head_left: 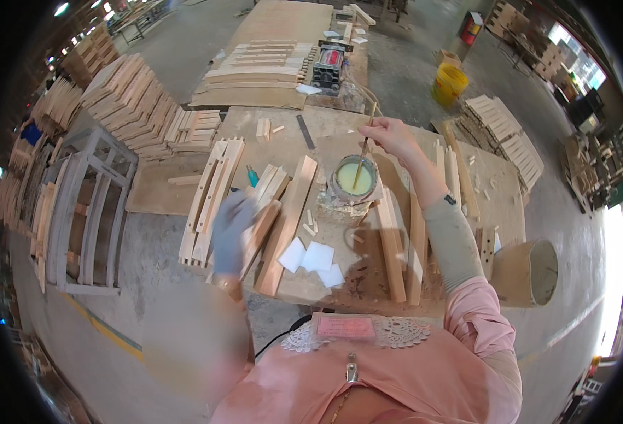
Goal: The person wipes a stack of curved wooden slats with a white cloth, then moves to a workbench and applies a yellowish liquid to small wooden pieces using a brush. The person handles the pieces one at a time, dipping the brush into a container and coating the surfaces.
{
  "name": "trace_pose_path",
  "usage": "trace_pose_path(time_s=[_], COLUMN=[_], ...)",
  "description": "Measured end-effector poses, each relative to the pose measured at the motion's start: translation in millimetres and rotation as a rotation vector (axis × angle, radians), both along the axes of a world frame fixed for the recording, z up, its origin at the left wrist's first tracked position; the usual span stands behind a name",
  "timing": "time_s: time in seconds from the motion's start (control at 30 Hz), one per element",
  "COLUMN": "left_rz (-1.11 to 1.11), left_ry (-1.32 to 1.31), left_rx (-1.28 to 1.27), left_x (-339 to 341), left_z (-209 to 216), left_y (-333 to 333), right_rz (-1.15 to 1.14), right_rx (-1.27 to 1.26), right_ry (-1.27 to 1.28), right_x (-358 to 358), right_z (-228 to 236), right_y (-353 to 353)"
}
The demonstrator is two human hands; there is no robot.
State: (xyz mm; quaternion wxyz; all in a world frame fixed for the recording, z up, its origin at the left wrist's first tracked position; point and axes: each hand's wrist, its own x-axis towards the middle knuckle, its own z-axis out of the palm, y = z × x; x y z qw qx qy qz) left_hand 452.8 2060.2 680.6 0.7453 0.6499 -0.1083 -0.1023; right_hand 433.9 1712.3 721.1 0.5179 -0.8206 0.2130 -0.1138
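Observation:
My right hand (391, 138) pinches the top of a thin stick (364, 152). The stick's lower end stands in a pale yellow-green liquid inside a round, crusted pot (335, 185) on the table. In a grey glove, my left hand (230, 233) is over the wooden pieces on the left. It lies between a pair of slotted wooden bars (211, 194) and some shorter wooden pieces (272, 185). Its fingers are smeared, so whether it grips one of them is unclear. A longer wooden bar (290, 222) slants between that hand and the pot.
Three white square pads (318, 256) and small dowels (309, 225) lie near the pot. More bars (389, 247) rest on the right. A teal-handled tool (253, 175) and a dark metal strip (305, 132) lie farther back. A bucket (527, 272) stands at the right edge.

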Motion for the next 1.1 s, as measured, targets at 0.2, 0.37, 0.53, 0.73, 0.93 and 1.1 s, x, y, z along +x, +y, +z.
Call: trace_pose_path(time_s=[0.2,0.37,0.53,0.73,0.93,1.1], left_rz=[-0.4,-0.734,-0.677,-0.383,-0.152,-0.08], left_ry=[-0.03,-0.056,-0.037,-0.04,-0.132,-0.17], left_rx=[0.338,0.503,0.127,0.058,-0.061,-0.109], left_x=[104.4,139.9,106.0,78.2,44.7,14.9], left_z=[-26.1,-30.3,12.1,20.3,30.2,38.0], left_y=[-118.0,-147.1,-142.7,-107.2,-93.2,-88.6], right_rz=[0.143,0.145,0.035,0.111,0.07,0.039], right_rx=[-0.09,-0.108,-0.35,-0.306,-0.508,-0.54], right_ry=[-0.008,-0.065,-0.456,-0.759,-0.774,-0.968], right_x=[-25.8,-76.1,-108.2,-114.0,-131.6,-135.0], right_z=[26.1,24.7,-4.8,-23.5,-20.6,5.9], right_y=[35.8,56.1,60.8,96.4,99.1,99.2])
